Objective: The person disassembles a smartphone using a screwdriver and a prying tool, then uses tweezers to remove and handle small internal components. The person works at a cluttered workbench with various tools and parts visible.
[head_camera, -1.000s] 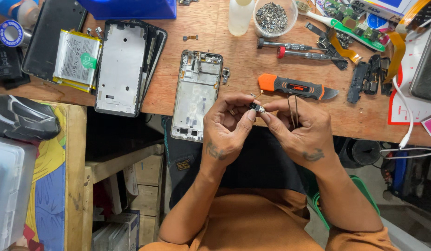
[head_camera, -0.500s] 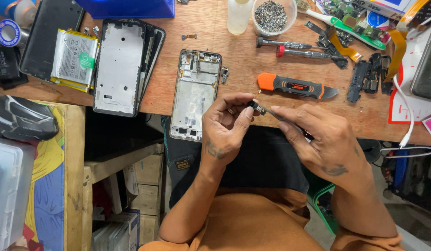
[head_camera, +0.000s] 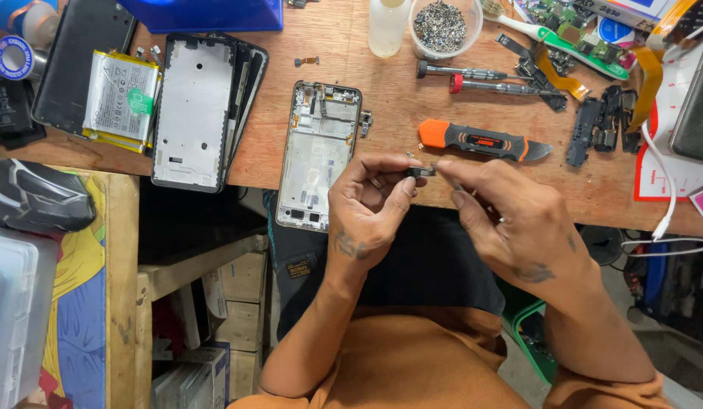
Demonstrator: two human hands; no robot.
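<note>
My left hand (head_camera: 370,208) pinches a small dark phone part (head_camera: 421,172) between thumb and fingertips, just over the wooden bench's front edge. My right hand (head_camera: 518,220) meets it from the right, its fingertips on the same part; whether it also holds tweezers is hidden by the fingers. An opened phone frame (head_camera: 319,154) lies on the bench (head_camera: 397,83) directly left of my hands. An orange and black pry tool (head_camera: 484,142) lies just beyond my right hand.
Another phone frame (head_camera: 194,110) and a battery (head_camera: 120,95) lie at the left. A cup of screws (head_camera: 440,26), a bottle (head_camera: 387,26), two screwdrivers (head_camera: 473,79), flex cables and circuit boards crowd the back right. A white cable (head_camera: 662,189) hangs at the right edge.
My right hand has turned palm down and slid lower right while its fingertips stay at the small part. My left hand holds its place.
</note>
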